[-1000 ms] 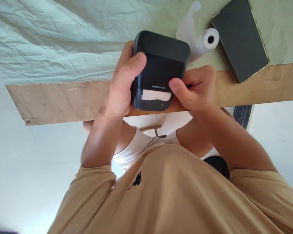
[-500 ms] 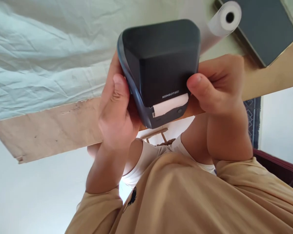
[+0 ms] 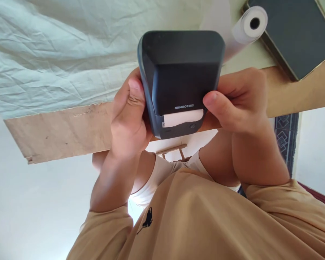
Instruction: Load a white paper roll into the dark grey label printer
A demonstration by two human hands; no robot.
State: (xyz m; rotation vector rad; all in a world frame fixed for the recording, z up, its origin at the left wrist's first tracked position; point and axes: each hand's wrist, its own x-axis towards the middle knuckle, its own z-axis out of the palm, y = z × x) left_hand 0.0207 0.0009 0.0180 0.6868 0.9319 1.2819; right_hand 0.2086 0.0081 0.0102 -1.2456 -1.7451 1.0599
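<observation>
A dark label printer (image 3: 182, 79) with NIIMBOT lettering is held up between both hands above the table edge. A strip of white paper (image 3: 182, 118) with an uneven edge sticks out of its front slot. My left hand (image 3: 130, 115) grips the printer's left side, thumb along the edge and the other fingers hidden behind or under it. On the opposite side my right hand (image 3: 238, 101) holds the lower right corner, its thumb tip on the top cover. A power button shows on the front face beside the paper.
A roll of white paper (image 3: 250, 25) lies partly unrolled beyond my right hand. Beside it is a dark flat rectangular object (image 3: 295, 36). Wrinkled pale cloth (image 3: 56, 54) covers the table, with a bare wooden edge (image 3: 65, 133) nearest me. My legs are beneath.
The printer has turned slightly and now faces me more squarely, its front shifted a little left. Both hands keep their hold. The camera view has shifted slightly.
</observation>
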